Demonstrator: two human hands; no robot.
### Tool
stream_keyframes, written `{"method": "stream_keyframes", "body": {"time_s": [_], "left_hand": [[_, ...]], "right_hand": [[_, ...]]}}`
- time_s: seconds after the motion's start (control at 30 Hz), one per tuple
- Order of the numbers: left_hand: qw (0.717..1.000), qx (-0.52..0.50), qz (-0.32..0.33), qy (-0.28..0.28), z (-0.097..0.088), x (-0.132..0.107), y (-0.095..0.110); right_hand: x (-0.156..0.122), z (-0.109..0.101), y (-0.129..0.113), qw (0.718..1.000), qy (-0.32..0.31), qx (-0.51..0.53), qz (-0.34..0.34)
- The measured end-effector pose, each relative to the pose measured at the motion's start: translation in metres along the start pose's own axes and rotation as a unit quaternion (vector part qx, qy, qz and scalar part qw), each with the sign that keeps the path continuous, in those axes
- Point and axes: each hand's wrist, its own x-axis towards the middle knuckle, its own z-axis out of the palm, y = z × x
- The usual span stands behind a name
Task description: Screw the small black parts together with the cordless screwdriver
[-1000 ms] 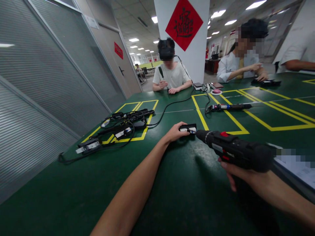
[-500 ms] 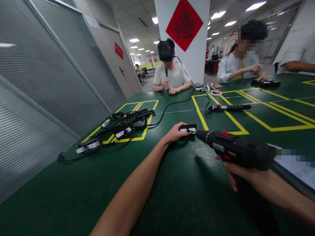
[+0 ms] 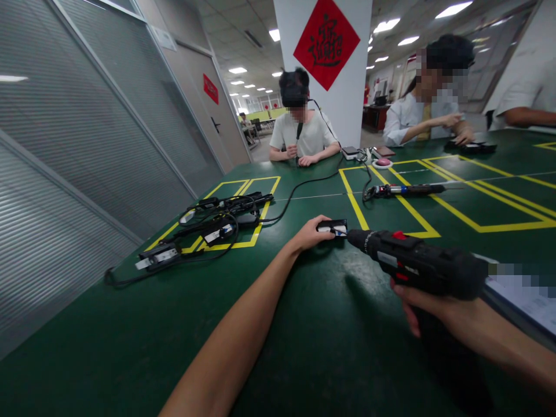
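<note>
My left hand [image 3: 310, 233] reaches out over the green table [image 3: 304, 347] and grips a small black part with a white label [image 3: 333, 226], pinning it to the surface. My right hand [image 3: 428, 304] is wrapped round the grip of a black and red power drill [image 3: 417, 265]. The drill lies level, and its tip touches the right end of the small part.
A tangle of black cables and adapters [image 3: 208, 223] lies at the left in a yellow-taped box. A black screwdriver tool [image 3: 406, 189] rests further back. Papers [image 3: 521, 289] lie at the right edge. Two people sit at the far side, a third person's arm shows at far right.
My hands, the drill and the part stay almost still. The person opposite has lifted a dark tool from a slant to upright at the chest.
</note>
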Motion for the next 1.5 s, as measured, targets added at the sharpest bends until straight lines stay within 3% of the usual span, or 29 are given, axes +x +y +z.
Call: {"method": "stream_keyframes", "body": {"time_s": [0.1,0.43,1.27,1.5], "left_hand": [[1.000,0.007,-0.004,0.000,0.000,0.000,0.001],[1.000,0.013,-0.001,-0.001,-0.001,0.000,0.003],[1.000,0.004,-0.005,0.008,0.000,0.000,0.006],[1.000,-0.015,-0.005,-0.003,0.000,0.000,0.001]], "right_hand": [[0.001,-0.001,-0.001,0.997,-0.053,0.024,0.049],[0.000,-0.001,-0.013,0.997,-0.043,0.025,0.066],[-0.001,0.003,-0.015,0.998,-0.016,0.023,0.061],[0.002,0.003,0.000,0.997,-0.030,0.039,0.062]]}}
